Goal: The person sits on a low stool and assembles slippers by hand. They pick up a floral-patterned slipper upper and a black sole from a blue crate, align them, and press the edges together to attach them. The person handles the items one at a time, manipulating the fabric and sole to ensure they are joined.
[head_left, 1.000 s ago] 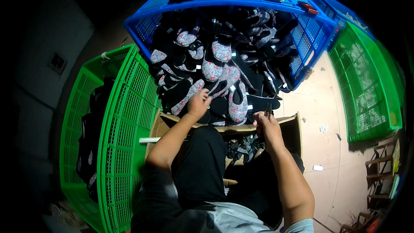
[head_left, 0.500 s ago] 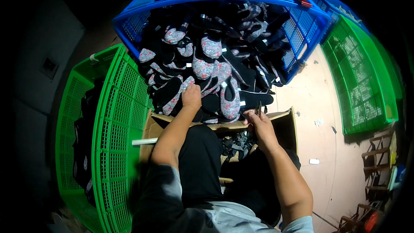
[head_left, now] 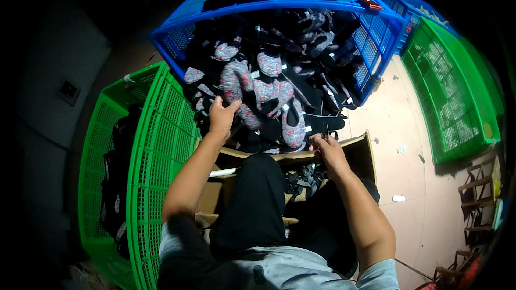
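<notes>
Where the left hand (head_left: 221, 117) grips, a floral slipper (head_left: 232, 83) juts forward.

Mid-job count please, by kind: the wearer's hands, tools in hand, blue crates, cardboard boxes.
Hands: 2 (left hand, right hand)
Tools in hand: 1 (slim dark tool)
Blue crates: 2 (large blue crate, blue crate behind it at right)
Cardboard boxes: 1 (open cardboard box)
Total: 6
</notes>
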`<action>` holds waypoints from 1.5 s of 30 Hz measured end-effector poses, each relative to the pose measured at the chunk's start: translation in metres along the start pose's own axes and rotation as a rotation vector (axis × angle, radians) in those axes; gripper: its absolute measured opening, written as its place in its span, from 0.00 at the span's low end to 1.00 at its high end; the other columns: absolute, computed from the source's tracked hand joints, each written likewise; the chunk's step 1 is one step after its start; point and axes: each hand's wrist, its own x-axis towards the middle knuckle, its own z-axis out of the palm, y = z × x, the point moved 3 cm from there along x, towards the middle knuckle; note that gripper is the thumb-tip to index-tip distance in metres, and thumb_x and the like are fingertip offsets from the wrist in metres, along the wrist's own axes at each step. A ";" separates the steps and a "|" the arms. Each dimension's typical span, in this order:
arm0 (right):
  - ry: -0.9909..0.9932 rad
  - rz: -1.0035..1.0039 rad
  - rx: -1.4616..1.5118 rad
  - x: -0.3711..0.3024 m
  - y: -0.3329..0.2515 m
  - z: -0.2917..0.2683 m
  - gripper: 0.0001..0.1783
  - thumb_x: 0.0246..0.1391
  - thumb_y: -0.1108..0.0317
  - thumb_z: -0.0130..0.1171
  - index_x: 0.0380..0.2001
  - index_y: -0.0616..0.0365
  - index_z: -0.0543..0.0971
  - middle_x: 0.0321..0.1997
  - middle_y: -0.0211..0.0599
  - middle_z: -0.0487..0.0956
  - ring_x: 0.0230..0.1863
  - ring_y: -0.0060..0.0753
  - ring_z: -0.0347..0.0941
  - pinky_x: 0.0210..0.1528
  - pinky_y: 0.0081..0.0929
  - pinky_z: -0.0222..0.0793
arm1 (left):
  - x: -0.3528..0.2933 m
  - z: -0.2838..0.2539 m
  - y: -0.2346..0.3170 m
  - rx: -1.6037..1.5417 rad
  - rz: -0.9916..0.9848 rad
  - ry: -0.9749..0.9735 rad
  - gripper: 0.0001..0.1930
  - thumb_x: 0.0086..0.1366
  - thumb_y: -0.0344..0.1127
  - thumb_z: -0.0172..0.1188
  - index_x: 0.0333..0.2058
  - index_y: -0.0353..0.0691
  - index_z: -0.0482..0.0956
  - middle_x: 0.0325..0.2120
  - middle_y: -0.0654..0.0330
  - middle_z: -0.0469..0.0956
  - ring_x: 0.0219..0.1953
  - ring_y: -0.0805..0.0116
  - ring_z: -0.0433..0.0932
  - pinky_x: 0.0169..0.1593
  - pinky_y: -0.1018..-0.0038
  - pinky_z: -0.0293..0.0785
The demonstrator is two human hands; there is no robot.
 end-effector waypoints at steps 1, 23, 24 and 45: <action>-0.002 0.011 0.003 -0.003 -0.001 0.000 0.11 0.65 0.57 0.52 0.37 0.52 0.77 0.27 0.24 0.76 0.24 0.12 0.65 0.25 0.09 0.57 | -0.012 0.003 0.012 -0.308 -0.060 0.022 0.18 0.59 0.26 0.61 0.49 0.38 0.71 0.43 0.59 0.77 0.45 0.65 0.77 0.50 0.65 0.72; -0.199 0.194 0.073 -0.094 0.060 0.035 0.09 0.57 0.61 0.61 0.31 0.48 0.71 0.23 0.19 0.67 0.19 0.13 0.56 0.19 0.14 0.46 | -0.334 -0.012 0.055 -0.871 -1.208 -0.310 0.14 0.71 0.38 0.52 0.48 0.34 0.71 0.43 0.53 0.76 0.46 0.60 0.76 0.54 0.64 0.73; -0.237 0.191 0.056 -0.098 0.059 0.037 0.09 0.57 0.62 0.61 0.32 0.48 0.71 0.24 0.19 0.67 0.19 0.13 0.56 0.19 0.14 0.46 | -0.332 -0.014 0.075 -0.819 -1.172 -0.474 0.13 0.70 0.37 0.52 0.47 0.34 0.71 0.43 0.52 0.76 0.46 0.61 0.77 0.53 0.65 0.74; -0.420 0.156 -0.268 -0.094 0.062 0.034 0.14 0.60 0.67 0.58 0.48 0.54 0.76 0.33 0.23 0.75 0.29 0.15 0.66 0.32 0.16 0.62 | -0.240 0.033 0.069 0.618 0.147 -0.171 0.15 0.52 0.26 0.66 0.40 0.35 0.79 0.30 0.57 0.77 0.32 0.63 0.77 0.37 0.72 0.72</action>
